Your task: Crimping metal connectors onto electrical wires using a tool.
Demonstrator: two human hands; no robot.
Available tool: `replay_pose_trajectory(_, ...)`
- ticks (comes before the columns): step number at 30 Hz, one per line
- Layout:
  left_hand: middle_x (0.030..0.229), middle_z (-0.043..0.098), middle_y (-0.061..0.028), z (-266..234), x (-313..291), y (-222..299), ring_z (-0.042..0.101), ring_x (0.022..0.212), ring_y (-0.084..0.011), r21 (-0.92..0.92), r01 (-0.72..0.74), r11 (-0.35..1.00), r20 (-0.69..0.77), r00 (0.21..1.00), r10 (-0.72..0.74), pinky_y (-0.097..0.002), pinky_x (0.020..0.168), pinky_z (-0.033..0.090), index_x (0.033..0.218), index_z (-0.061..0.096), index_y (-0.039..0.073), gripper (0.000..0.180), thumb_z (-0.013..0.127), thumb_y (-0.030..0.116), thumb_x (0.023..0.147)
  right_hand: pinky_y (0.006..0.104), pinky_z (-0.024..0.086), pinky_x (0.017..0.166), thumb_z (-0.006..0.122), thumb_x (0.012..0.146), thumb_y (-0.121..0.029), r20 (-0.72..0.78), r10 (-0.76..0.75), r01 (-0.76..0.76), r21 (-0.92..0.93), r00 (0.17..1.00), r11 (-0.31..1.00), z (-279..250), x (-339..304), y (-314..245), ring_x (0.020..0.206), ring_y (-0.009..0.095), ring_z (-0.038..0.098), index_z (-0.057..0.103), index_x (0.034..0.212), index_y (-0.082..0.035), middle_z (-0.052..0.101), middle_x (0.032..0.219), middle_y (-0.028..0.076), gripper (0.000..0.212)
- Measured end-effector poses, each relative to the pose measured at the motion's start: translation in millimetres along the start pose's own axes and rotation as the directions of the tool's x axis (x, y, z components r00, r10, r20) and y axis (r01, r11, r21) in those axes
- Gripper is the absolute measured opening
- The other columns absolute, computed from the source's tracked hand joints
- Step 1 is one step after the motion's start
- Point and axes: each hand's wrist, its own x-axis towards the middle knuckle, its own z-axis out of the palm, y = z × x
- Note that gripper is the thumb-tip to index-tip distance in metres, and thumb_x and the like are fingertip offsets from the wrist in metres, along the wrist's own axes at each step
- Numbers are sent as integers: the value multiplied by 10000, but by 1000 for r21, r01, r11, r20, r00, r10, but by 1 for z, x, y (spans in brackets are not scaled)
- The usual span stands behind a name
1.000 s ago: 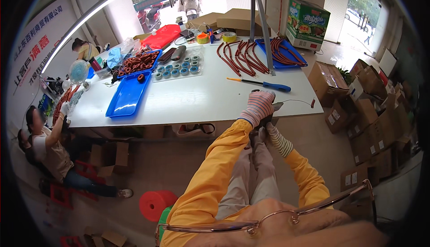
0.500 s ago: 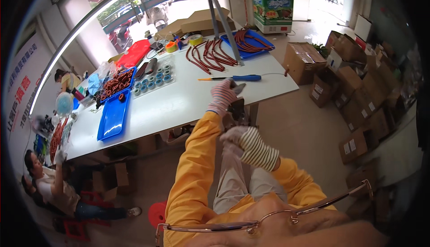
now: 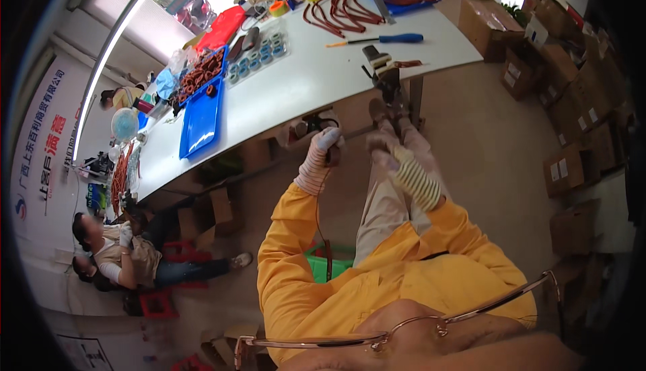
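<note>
My left hand (image 3: 324, 147), in a striped glove, is raised in front of the table edge. Its fingers are closed around a dark reddish-brown cord (image 3: 328, 253), whose loose length dangles beside my yellow sleeve. To its right, my right hand (image 3: 393, 157) hovers above my lap in a black-and-white striped glove. Motion smears its fingers, so their state is unclear. Beyond both hands, a dark clamp-like fixture (image 3: 383, 71) sits at the table edge with a short reddish-brown piece (image 3: 408, 63) beside it. A blue-handled tool (image 3: 402, 38) with an orange tip lies behind that.
The white table (image 3: 296, 95) bears a blue tray (image 3: 202, 125), coiled brown cords (image 3: 202, 75), small blue-green rolls (image 3: 259, 55) and long cords (image 3: 340, 13). Cardboard boxes (image 3: 490, 24) line the right side. Another person (image 3: 138, 253) sits at left.
My left hand has drawn back from the fixture at the table edge, and a cord now hangs from it. My right hand has shifted right. The view has tilted downward.
</note>
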Motion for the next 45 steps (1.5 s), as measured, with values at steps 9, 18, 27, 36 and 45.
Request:
replay_pose_trajectory(9, 498, 333, 19, 74, -21, -91, 262, 376, -101, -574, 424, 701, 461, 874, -151, -250, 367, 229, 778, 485, 116, 519, 550, 631, 782, 229, 469, 582, 454, 935, -226, 277, 7, -84, 267, 961, 960, -10, 51, -48, 552, 69, 516, 558, 1052, 10, 518, 614, -9, 283)
replay_pose_trajectory(18, 964, 627, -132, 100, -24, -44, 570, 640, -150, 151, 200, 968, 336, 911, -240, -248, 521, 453, 1212, 490, 46, 578, 613, 443, 812, 197, 390, 428, 454, 928, -186, 107, 138, -154, 161, 985, 975, -39, 79, -47, 438, 63, 424, 575, 981, 17, 446, 522, -16, 242)
replay_pose_trajectory(27, 843, 636, -27, 70, 1, -15, 552, 768, -90, 440, -205, 874, -88, 959, 270, -223, 720, 450, 984, 600, 5, 225, 658, 155, 826, 251, 508, 542, 432, 944, -190, -157, 81, -14, 389, 984, 921, -61, 95, -38, 557, 147, 585, 551, 1052, 32, 593, 683, 61, 274)
replay_pose_trajectory(36, 892, 642, -69, 76, 72, 14, 588, 830, -104, 771, -373, 516, 123, 882, 454, -215, 727, 478, 1069, 582, 2, 300, 640, -27, 776, 279, 529, 685, 487, 930, -208, -521, 73, 203, 454, 851, 867, -99, 108, -15, 753, 167, 620, 536, 1086, -7, 637, 839, 84, 259)
replay_pose_trajectory(45, 908, 666, -81, 71, 188, 51, 608, 819, -165, 834, -269, 481, 131, 944, 302, -284, 778, 468, 1070, 611, 32, 312, 655, 176, 797, 273, 481, 540, 599, 868, -292, 89, 397, -243, 902, 913, 357, -31, 64, 58, 585, 134, 567, 626, 964, -83, 601, 721, 31, 231)
